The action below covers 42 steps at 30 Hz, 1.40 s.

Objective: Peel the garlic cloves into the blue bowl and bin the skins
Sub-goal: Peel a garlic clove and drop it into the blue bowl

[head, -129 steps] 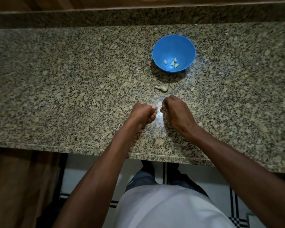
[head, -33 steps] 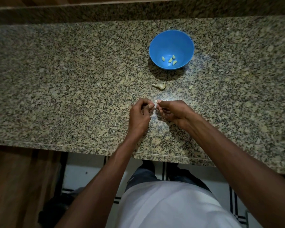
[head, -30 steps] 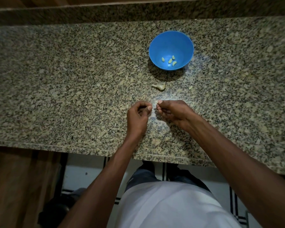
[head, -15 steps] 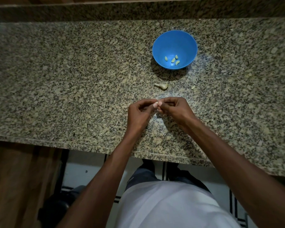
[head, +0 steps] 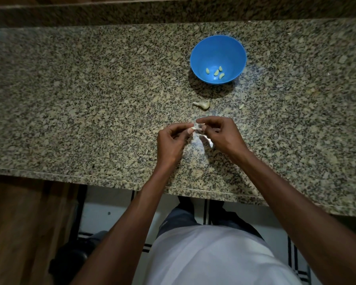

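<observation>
- Garlic clove (head: pixel 196 129) pinched between left hand (head: pixel 171 141) and right hand (head: pixel 220 134), above counter (head: pixel 90 99), short of blue bowl (head: pixel 218 49).
- Judged light, firm, slippery once bared; papery skin tears; pinch its ends.

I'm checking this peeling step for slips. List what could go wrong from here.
1. Both hands, left hand and right hand, pinch a tiny clove above the granite counter; it could slip and vanish against the speckle.
2. Pale skin scraps under the hands blend in and may be missed when binning.
3. The blue bowl sits beyond the unpeeled piece; a reach could knock that piece.
</observation>
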### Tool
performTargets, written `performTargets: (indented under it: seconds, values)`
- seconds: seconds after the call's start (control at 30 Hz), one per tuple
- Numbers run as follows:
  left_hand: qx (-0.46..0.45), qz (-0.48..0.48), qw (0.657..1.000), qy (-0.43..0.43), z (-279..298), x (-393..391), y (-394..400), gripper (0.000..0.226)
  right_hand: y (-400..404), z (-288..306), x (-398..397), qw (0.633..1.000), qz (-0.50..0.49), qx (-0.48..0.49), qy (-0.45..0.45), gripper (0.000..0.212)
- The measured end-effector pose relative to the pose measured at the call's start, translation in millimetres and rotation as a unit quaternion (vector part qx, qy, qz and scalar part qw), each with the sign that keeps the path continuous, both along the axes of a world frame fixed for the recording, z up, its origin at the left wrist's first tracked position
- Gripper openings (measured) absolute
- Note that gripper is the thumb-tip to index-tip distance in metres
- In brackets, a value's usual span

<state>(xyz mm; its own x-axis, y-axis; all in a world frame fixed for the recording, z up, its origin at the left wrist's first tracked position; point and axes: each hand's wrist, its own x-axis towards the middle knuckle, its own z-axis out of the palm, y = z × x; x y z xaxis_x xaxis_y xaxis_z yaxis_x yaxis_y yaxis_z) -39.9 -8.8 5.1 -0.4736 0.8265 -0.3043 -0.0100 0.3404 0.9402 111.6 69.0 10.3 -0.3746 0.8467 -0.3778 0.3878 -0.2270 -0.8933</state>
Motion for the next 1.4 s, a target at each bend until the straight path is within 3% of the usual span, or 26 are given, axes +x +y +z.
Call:
performTargets:
  seconds: [0.2,0.4,0.53,0.67,0.73,0.87,1.0,1.1,1.2,1.23,1.3,1.37,1.4]
  values:
    - [0.019,0.011,0.999,0.038,5,2,-2,0.013,-5,5,-2,0.993,-0.043,-0.101,0.054,0.016]
    - [0.045,-0.007,0.989,0.138,-1,-2,-4,0.013,-5,11,-5,0.953,-0.078,-0.253,0.147,0.018]
    - [0.055,-0.043,0.966,0.248,-3,-2,-6,0.014,-8,14,-9,0.96,-0.082,-0.234,0.128,0.017]
    - [0.05,-0.072,0.951,0.297,-2,-1,-8,0.015,-11,10,-14,0.987,-0.069,-0.127,0.069,0.017]
    - [0.032,-0.063,0.968,0.241,2,-2,-8,0.016,-12,5,-15,0.997,-0.051,-0.056,0.032,0.015]
    - [-0.031,-0.047,0.997,0.046,10,-8,-6,0.02,-13,3,-14,0.993,0.016,0.106,-0.049,0.011]
    - [-0.101,-0.043,0.987,-0.115,12,-18,-3,0.02,-14,4,-12,0.97,0.074,0.221,-0.071,0.008]
    - [-0.114,-0.035,0.964,-0.238,11,-22,-1,0.025,-11,3,-9,0.96,0.102,0.252,-0.073,0.006]
    - [-0.107,-0.015,0.957,-0.269,11,-16,-1,0.022,-8,2,-6,0.977,0.085,0.189,-0.055,0.006]
    - [-0.104,-0.008,0.962,-0.252,12,-13,-1,0.018,-8,3,-5,0.988,0.064,0.133,-0.041,0.007]
    - [-0.093,-0.001,0.978,-0.187,12,-6,-1,0.016,-7,4,-2,0.997,-0.01,-0.067,0.035,0.011]
    - [-0.064,0.002,0.99,-0.123,10,-6,-1,0.015,-6,8,1,0.949,-0.097,-0.279,0.112,0.012]
    - [-0.05,0.006,0.993,-0.106,10,-6,-1,0.015,-5,7,3,0.926,-0.118,-0.335,0.125,0.012]
